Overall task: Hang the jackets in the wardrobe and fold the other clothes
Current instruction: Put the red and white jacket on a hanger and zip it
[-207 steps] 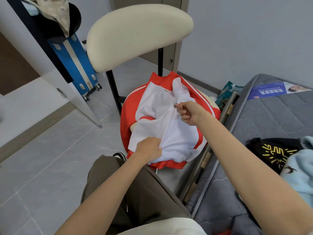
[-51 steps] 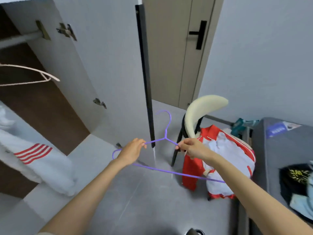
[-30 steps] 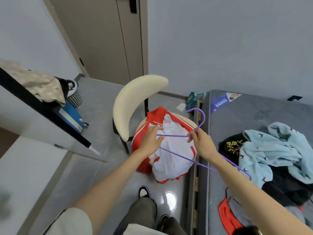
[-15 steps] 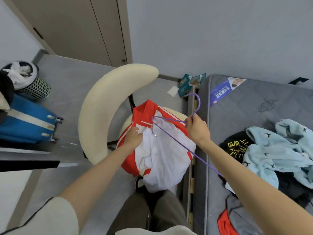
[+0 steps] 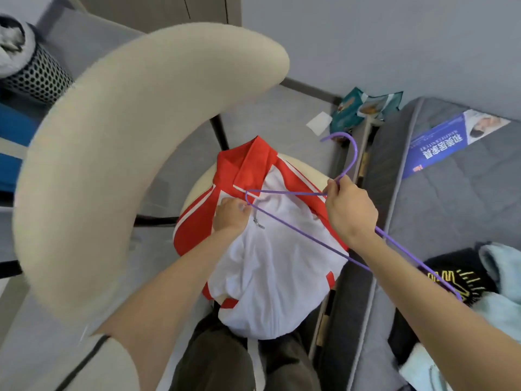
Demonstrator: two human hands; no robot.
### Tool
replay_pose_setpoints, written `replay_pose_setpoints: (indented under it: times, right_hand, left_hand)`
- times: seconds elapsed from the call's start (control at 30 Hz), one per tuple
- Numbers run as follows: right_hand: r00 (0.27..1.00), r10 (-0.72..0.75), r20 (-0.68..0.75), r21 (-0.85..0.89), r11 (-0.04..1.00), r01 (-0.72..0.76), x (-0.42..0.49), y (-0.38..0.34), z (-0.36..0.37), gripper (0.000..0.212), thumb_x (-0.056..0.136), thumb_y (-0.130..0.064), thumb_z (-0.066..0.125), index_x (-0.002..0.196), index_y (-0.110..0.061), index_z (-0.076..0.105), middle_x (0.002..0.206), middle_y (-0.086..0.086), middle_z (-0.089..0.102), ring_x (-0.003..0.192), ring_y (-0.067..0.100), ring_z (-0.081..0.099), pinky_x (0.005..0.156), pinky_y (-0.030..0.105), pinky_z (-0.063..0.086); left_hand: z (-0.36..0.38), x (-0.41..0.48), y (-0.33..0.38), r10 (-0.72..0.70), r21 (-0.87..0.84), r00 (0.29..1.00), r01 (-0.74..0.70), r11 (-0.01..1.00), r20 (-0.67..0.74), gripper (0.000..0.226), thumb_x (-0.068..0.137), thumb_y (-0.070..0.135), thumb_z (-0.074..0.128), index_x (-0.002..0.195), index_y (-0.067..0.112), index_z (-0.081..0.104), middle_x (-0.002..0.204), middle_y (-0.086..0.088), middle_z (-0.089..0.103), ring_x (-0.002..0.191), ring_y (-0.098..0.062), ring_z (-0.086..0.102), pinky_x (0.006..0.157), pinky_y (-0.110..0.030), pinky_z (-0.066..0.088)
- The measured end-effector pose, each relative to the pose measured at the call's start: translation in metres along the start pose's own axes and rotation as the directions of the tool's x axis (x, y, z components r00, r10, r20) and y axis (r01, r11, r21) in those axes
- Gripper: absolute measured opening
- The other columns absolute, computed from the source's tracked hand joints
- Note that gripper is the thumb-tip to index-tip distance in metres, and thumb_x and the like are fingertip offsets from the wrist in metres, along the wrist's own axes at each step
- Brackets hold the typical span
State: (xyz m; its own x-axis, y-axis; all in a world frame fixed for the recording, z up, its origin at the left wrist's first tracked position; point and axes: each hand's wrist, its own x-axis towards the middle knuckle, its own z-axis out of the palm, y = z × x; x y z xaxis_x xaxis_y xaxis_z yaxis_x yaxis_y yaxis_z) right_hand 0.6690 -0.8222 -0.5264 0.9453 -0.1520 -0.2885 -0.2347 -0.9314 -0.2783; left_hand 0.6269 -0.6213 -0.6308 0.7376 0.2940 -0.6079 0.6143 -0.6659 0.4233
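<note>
The red-and-white jacket [image 5: 267, 263] lay bunched on the chair seat [image 5: 194, 190], collar towards the backrest [image 5: 127, 150], zip partly open. The left grip [image 5: 231, 215] was clenched on the jacket front just below the collar, beside the zip pull. The right grip [image 5: 349, 213] grasped the purple hanger [image 5: 284, 192] at the base of its hook. One hanger shoulder touched the collar opening at the left grip; the other extended over the mattress [image 5: 451, 207].

The chair stood on a grey tiled floor [image 5: 267, 108], just beside the mattress. A black garment [image 5: 451, 272], a light blue garment [image 5: 501, 263] and a blue leaflet [image 5: 439, 145] lay on the mattress. A mesh basket [image 5: 36, 77] stood near the left wall.
</note>
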Motion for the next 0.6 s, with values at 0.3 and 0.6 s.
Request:
replay_pose_setpoints:
  times: [0.3, 0.6]
  right_hand:
    - [0.983, -0.185, 0.005, -0.132, 0.974, 0.184, 0.019, 0.006, 0.013, 0.024, 0.103, -0.028, 0.032, 0.089, -0.012, 0.043, 0.072, 0.006, 0.052, 0.062, 0.028, 0.047, 0.063, 0.034, 0.034]
    - [0.942, -0.283, 0.181, -0.069, 0.952, 0.299, 0.041, -0.051, 0.006, 0.022, 0.103, -0.022, 0.031, 0.099, -0.008, 0.049, 0.097, 0.020, 0.067, 0.092, 0.041, 0.059, 0.083, 0.041, 0.036]
  left_hand:
    - [0.008, 0.017, -0.016, 0.009, 0.308, 1.000, -0.014, 0.951, 0.019, 0.033, 0.088, 0.035, 0.060, 0.106, 0.009, 0.048, 0.104, -0.013, 0.058, 0.100, -0.034, 0.058, 0.072, -0.036, 0.041]
    - [-0.014, -0.024, -0.009, -0.191, -0.469, 0.957, 0.068, 0.880, -0.219, 0.021, 0.096, 0.025, 0.048, 0.080, 0.012, 0.044, 0.068, 0.002, 0.051, 0.070, -0.026, 0.052, 0.062, -0.030, 0.039]
